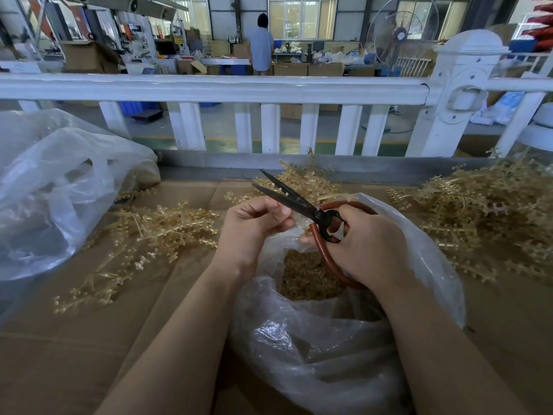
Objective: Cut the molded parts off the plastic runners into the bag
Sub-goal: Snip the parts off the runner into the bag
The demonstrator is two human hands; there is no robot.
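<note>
Two hands work over the open clear bag (344, 339) of cut parts (308, 277) at the near bench (89, 339) edge: the right hand (365, 244) grips red-handled scissors (302, 205), blades parted, while the left hand (254, 220) has its fingers curled round something too small to tell. Tan runners (161, 232) lie heaped left, right and behind, before a white railing (209, 88).

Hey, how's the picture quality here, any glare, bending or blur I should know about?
Head view: wide-angle bending bows the white railing; bright windows wash out the background; soft glare streaks the clear bag; scissors and both hands stay sharp.
</note>
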